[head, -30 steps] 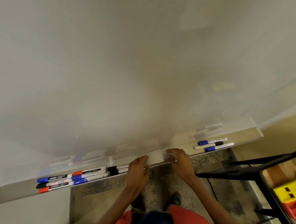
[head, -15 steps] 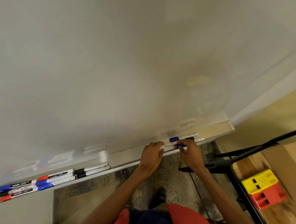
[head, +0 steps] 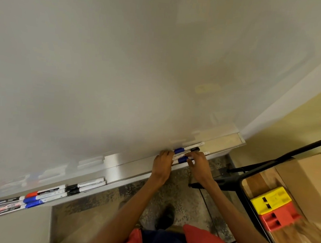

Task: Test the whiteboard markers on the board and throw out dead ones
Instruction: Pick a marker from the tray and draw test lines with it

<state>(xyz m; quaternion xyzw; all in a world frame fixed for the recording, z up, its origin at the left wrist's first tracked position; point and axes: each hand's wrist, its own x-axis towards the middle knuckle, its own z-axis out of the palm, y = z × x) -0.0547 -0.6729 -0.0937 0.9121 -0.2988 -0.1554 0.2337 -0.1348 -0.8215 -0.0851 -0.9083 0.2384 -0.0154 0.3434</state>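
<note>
Honestly, those markers [head: 179, 150] on the tray [head: 126, 161] look light, stiff, slick plastic, so pinch mid-barrel. Left hand [head: 162, 164] and right hand [head: 199, 166] touch them; can't tell if either grips.

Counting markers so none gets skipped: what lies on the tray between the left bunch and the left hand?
Nothing: the head view shows bare tray between the left bunch and the left hand.
</note>
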